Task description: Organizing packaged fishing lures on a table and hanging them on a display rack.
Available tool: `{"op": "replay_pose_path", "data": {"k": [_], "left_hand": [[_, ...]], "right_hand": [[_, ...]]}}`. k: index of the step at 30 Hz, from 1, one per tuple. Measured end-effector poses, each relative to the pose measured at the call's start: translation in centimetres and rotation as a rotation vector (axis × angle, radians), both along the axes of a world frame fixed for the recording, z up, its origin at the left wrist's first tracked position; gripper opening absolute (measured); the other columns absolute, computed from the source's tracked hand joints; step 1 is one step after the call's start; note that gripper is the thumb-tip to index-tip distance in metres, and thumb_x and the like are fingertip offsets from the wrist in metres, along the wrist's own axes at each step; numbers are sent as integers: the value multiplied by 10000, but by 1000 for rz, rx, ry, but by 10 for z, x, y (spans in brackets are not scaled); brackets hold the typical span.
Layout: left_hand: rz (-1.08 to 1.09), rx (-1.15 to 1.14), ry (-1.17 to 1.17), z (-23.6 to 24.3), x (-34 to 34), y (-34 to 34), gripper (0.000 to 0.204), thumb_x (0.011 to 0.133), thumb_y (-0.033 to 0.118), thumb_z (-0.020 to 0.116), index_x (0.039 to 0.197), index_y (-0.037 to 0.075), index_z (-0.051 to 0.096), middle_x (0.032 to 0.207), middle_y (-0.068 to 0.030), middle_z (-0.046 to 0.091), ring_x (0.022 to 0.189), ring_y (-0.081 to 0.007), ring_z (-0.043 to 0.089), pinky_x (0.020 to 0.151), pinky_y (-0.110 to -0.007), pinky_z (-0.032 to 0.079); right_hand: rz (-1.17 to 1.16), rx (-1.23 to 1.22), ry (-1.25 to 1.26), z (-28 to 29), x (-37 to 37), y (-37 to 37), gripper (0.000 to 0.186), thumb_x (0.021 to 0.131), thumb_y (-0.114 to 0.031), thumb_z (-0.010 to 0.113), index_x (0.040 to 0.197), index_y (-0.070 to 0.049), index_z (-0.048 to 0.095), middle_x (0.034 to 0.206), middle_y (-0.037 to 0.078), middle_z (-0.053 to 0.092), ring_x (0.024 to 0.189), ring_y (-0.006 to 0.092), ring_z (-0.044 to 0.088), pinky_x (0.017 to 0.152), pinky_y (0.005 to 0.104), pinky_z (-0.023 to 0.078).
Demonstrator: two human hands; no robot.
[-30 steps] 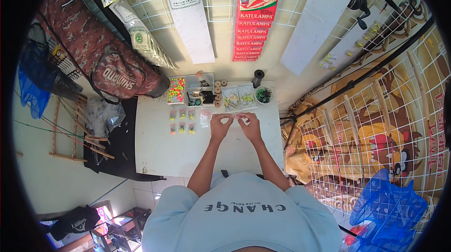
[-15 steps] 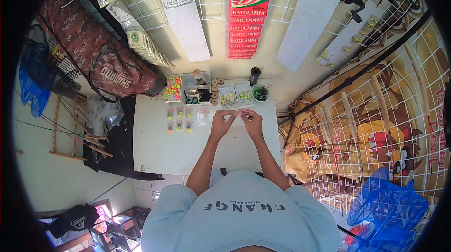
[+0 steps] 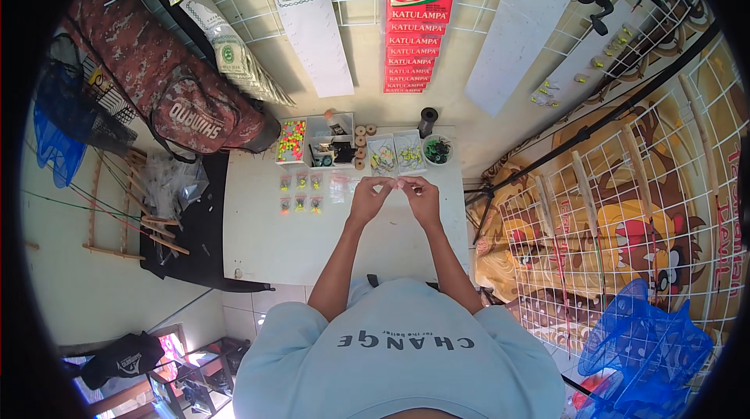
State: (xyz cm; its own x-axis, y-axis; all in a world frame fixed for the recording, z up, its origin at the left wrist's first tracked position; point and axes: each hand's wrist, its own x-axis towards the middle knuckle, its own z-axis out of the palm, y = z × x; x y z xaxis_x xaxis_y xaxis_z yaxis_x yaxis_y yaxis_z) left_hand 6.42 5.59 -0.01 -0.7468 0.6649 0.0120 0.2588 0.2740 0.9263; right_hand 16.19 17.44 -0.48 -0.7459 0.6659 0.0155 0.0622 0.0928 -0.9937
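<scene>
A white table [image 3: 269,251] stands against a pale wall [image 3: 457,118], with stock hanging above it. Taking the trays [image 3: 394,147], a white pair side by side, as the landmark: a small pale piece [image 3: 397,184] is just on their near side, around the line where they meet. It is too small to name, and its long axis cannot be told, nor whether it touches the table.

It sits between both hands' fingertips, forward of the palms. The left hand [image 3: 369,198] comes in from the trays' near left and the right hand [image 3: 423,200] from their near right, tips all but meeting, so neither is clearly closer to it. Each thumb and forefinger seem pinched together on the piece; how firmly, I cannot tell.

Further out, clear bags [image 3: 337,188] lie left of the trays on the near side, and beyond them, farther left, six filled packets [image 3: 300,205] in two rows. Spools [image 3: 360,142] stand just left of the trays, then a white box [image 3: 316,130] with bright beads [image 3: 291,140]. Just right of the trays is a bowl [image 3: 432,162], with a black cylinder [image 3: 427,120] behind it.
</scene>
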Motion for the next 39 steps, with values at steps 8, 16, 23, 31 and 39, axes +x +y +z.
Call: {"op": "replay_pose_path", "data": {"k": [8, 16, 23, 31, 39], "left_hand": [[-36, 17, 16, -2, -1, -3, 218, 871, 304, 630, 939, 119, 722, 933, -4, 700, 884, -141, 545, 689, -270, 424], [-25, 25, -13, -4, 1, -5, 228, 880, 309, 619, 948, 115, 717, 923, -11, 697, 891, -148, 542, 718, -284, 423], [-22, 43, -2, -8, 0, -5, 228, 871, 291, 622, 948, 99, 719, 933, -53, 689, 906, -188, 544, 676, -288, 449], [7, 22, 5, -3, 5, -2, 181, 881, 259, 618, 964, 116, 693, 887, -10, 685, 896, -143, 548, 679, -276, 437], [76, -40, 133, 3, 3, -3, 161, 826, 248, 681, 923, 124, 713, 856, -1, 681, 913, -164, 528, 668, -302, 458]], "right_hand": [[-2, 31, -17, -1, 0, -1, 179, 830, -150, 684, 974, -44, 704, 877, 54, 699, 730, 97, 590, 649, 246, 438], [7, 3, -30, 0, 1, -2, 182, 828, -161, 688, 972, -52, 707, 870, 57, 700, 733, 107, 603, 651, 250, 437], [17, -3, -19, -7, 2, -1, 184, 827, -162, 689, 968, -44, 703, 886, 61, 704, 743, 104, 608, 654, 253, 431], [16, 30, -52, 1, 0, -4, 187, 824, -166, 687, 969, -48, 702, 892, 70, 700, 775, 126, 630, 680, 273, 460], [-27, 166, 2, -4, -3, -5, 164, 824, -139, 678, 977, -85, 704, 917, 76, 689, 807, 153, 635, 696, 284, 479]]}}
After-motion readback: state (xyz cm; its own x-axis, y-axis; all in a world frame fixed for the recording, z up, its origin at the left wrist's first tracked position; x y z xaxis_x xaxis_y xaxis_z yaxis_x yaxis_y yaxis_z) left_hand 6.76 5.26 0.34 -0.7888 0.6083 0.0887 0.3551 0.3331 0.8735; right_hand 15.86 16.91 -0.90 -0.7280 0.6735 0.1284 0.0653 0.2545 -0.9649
